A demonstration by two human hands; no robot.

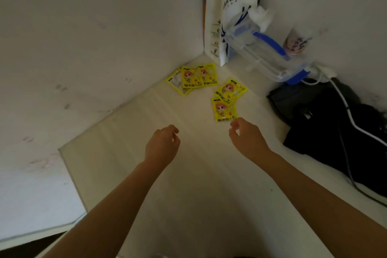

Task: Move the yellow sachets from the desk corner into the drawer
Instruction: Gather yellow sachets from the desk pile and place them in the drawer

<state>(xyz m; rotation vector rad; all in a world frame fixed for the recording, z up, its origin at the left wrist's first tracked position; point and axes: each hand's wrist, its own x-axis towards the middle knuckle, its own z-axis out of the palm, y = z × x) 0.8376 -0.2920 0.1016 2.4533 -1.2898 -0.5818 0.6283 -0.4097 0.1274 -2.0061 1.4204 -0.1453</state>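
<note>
Yellow sachets, far-left group (pixel 191 78): three or so overlapping packets lie flat on the pale surface (pixel 129 153), close to the far corner where the two walls meet; one at the left edge shows its printed back, the others a cartoon face.
Left hand (pixel 162 144): hovers over the bare middle of the surface, palm down, fingers (pixel 174 132) loosely curled and grasping nothing; well apart from both sachet groups.
Yellow sachets, near-right group (pixel 227 100): two packets, one partly over the other, lie nearer than the first group and to its right, face up.
Right hand (pixel 246 138): just near of the lower packet of the right group, thumb and forefinger tips close together, fingers relaxed and holding nothing; whether a fingertip touches the packet's edge I cannot tell.
White paper bag (pixel 232 12): stands upright in the far corner, printed with "coffee", cord handles up.
Clear plastic container (pixel 259 52): blue clips and handle, tilted against the bag, right of the sachets.
Printed cup (pixel 297 42): by the right wall, behind the container.
Black bag (pixel 326 123): lies on the right of the surface, a white cable (pixel 345 109) running across it.
Drawer: not in view.
</note>
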